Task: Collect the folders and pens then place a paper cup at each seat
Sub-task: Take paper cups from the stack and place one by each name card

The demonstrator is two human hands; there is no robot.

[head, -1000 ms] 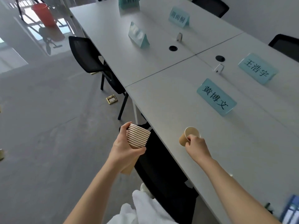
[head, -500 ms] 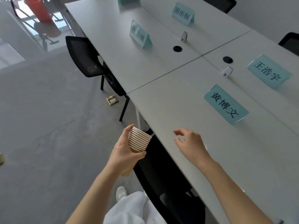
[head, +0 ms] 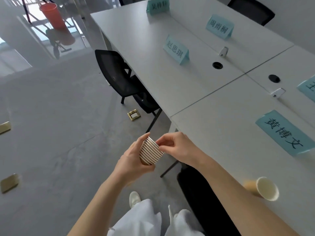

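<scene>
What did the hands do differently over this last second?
The right hand let go of the single paper cup, leaving it on the table, then came back to pinch the top rim of the stack of cups. The left hand holds that stack as before.

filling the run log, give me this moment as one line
phase: taking next cup | left hand: grips cup stack | right hand: pinches top rim | placed cup: on table

Ribbed paper cup stack (head: pixel 151 153), smooth matt white table (head: pixel 213 116), black mesh chair (head: pixel 115 72), brassy floor plate (head: pixel 134 114)
</scene>
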